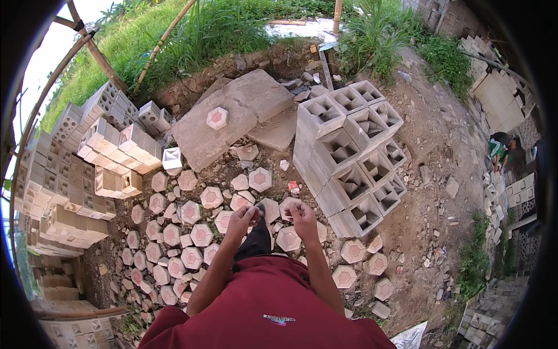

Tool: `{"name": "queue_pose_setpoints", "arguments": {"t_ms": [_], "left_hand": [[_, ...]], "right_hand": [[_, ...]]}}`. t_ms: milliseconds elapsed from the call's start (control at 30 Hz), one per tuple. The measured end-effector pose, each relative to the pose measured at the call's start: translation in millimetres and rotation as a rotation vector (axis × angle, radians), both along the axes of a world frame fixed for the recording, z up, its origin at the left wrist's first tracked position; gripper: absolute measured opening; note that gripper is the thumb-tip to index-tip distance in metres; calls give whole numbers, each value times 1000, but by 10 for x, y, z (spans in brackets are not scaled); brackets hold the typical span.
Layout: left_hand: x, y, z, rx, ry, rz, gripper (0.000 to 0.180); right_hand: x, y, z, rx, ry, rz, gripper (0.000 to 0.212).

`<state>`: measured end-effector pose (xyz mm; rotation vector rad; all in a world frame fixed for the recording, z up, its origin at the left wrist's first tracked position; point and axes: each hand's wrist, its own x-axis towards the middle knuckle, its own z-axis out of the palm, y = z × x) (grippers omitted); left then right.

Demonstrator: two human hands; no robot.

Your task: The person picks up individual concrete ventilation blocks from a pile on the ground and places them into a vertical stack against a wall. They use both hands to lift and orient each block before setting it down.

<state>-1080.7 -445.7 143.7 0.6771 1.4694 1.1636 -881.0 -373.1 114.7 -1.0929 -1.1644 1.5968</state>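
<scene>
Both my hands are raised in front of my chest, a little apart, over ground strewn with hexagonal pavers. My left hand (pixel 247 217) is loosely closed, fingers curled in, and nothing shows in it. My right hand (pixel 301 217) is curled the same way, thumb near the fingertips, with no object visible. Neither hand touches anything around it. Below them lie pale hexagonal pavers with reddish centres, one paver (pixel 260 180) just beyond my hands. My dark-trousered leg (pixel 254 241) is stretched forward between my forearms.
To the right stands a stack of grey hollow blocks (pixel 349 157). A broken concrete slab (pixel 232 113) lies ahead with a hexagonal paver (pixel 217 118) on it. Pale ventilation blocks (pixel 70 180) are piled at left. A person in green (pixel 499 148) bends at far right among blocks.
</scene>
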Motion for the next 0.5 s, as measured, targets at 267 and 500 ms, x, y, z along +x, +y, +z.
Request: {"name": "queue_pose_setpoints", "arguments": {"t_ms": [267, 500], "left_hand": [[-777, 1631, -286, -42, -45, -167, 28], [-1487, 3084, -376, 11, 38, -306, 29]], "right_hand": [[-484, 1255, -156, -45, -126, -105, 28], [-843, 2223, -185, 35, -335, -278, 28]]}}
